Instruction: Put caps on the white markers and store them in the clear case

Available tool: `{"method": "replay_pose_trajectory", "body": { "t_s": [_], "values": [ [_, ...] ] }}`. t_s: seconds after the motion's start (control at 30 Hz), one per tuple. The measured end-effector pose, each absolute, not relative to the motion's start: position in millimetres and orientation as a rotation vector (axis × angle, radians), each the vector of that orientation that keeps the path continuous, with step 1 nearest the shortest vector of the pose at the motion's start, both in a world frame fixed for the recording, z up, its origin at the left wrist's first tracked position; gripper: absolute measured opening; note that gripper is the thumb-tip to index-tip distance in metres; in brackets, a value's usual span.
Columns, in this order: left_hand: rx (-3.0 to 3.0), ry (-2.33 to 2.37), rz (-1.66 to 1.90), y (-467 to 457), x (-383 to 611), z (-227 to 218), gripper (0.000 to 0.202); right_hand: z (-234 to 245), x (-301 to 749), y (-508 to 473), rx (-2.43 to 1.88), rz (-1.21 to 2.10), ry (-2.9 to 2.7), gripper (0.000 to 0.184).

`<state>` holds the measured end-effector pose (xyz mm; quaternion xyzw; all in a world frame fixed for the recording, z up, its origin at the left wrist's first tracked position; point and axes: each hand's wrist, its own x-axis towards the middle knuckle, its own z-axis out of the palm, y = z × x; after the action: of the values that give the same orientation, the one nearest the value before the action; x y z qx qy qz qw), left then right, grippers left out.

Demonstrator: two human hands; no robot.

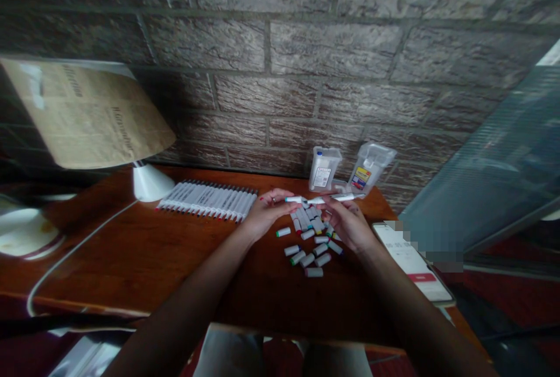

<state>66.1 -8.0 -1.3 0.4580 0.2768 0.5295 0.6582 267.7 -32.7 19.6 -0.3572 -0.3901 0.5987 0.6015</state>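
Between finger and thumb, my left hand (268,213) pinches a white marker cap (293,199) with a teal end. My right hand (347,222) grips a white marker (343,196), held nearly level, its tip pointing left toward the cap. Tip and cap lie very close together; whether they touch I cannot tell. Below both hands, a loose heap of white marker caps (321,240) with coloured ends is spread on the wooden table (175,266). Left of my left hand lies a neat row of white markers (207,199), side by side.
Two clear plastic cases (325,170) stand against the brick wall (289,97). A lamp (151,183) with a paper-like shade is at the back left, its white cord (74,248) crossing the table. A phone (413,260) lies at the right edge. A white dish (28,234) sits far left.
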Motion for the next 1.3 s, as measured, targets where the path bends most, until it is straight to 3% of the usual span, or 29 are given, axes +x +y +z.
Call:
{"method": "replay_pose_trajectory", "body": {
  "t_s": [0.83, 1.03, 1.3],
  "values": [
    [1.593, 0.776, 1.154, -10, 71, -17, 0.039, 5, 265, -32, -1.031, 1.239, -1.190, 0.038],
    [1.906, 0.861, 1.133, -15, 68, -17, 0.028, 9, 265, -37, -1.051, 1.161, -1.307, 0.038],
    [2.105, 0.875, 1.107, -17, 68, -12, 0.022, 6, 254, -40, -0.993, 1.294, -1.378, 0.040]
  ]
}}
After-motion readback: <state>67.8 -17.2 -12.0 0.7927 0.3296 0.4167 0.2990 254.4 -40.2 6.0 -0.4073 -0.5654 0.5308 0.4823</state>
